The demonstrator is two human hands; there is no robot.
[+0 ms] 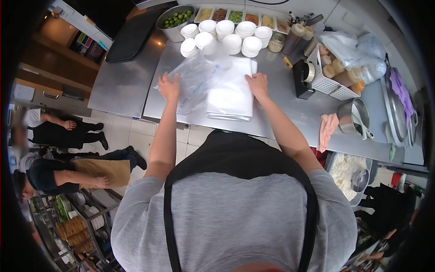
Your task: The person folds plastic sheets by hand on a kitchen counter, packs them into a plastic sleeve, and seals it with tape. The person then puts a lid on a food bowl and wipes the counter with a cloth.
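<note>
My left hand (169, 88) grips the left edge of a clear plastic bag (192, 84), its fingers curled at the film. The bag is crumpled, with small blue print, and lies partly over a stack of folded white plastic sheets (230, 97). At the stack's upper right edge, my right hand (257, 85) pinches the white plastic between thumb and fingers. How many layers it holds is hidden. Both rest on the steel counter (280, 119) in front of me.
Stacked white bowls (225, 27) and a pot of limes (176, 19) stand behind. To the right are a white bottle basket (324, 75), a steel pot (354, 119) and a pink cloth (327, 131). Other people (81, 174) are on the left and lower right.
</note>
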